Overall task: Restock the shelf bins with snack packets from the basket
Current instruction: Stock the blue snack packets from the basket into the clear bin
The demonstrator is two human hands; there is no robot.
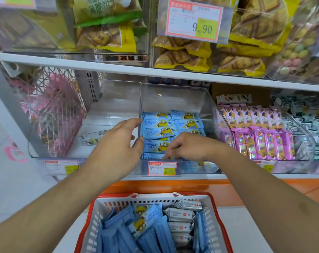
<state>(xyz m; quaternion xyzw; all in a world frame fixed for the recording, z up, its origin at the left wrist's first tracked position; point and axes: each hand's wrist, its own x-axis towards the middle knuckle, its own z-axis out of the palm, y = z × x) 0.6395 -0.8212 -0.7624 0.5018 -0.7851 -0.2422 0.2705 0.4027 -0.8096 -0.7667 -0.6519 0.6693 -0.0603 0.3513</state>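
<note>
Snack packets [156, 132] in blue wrappers, the stock I am loading, lie in overlapping rows in the clear shelf bin [173, 99] at the middle of the lower shelf [173, 177], filling its front and leaving its rear bare. Below the shelf edge stands the basket [212, 212], white with a red rim, holding many more blue packets [145, 221] on edge and a stack of silver packets [181, 215] at its right side. To the right of my bin, a second bin carries pink packets [261, 141]; to the left, a nearly empty bin [111, 114] holds one stray packet [93, 137]. My left hand [118, 143] hovers at the left wall of the middle bin, fingers apart and curved, thumb toward the front row, gripping nothing that I can see. My right hand [187, 147] is pressed down on the front row, fingers bent together onto the foremost packets; whether they pinch a packet or only push on it, I cannot tell. Judged hazards: the front row sits close behind the low front lip and its price tag [162, 168], so hard downward pressure may tip packets over the lip into the basket or onto the floor. Overlapped wrappers are slick, and a sideways nudge from the left hand may skew the rows.
</note>
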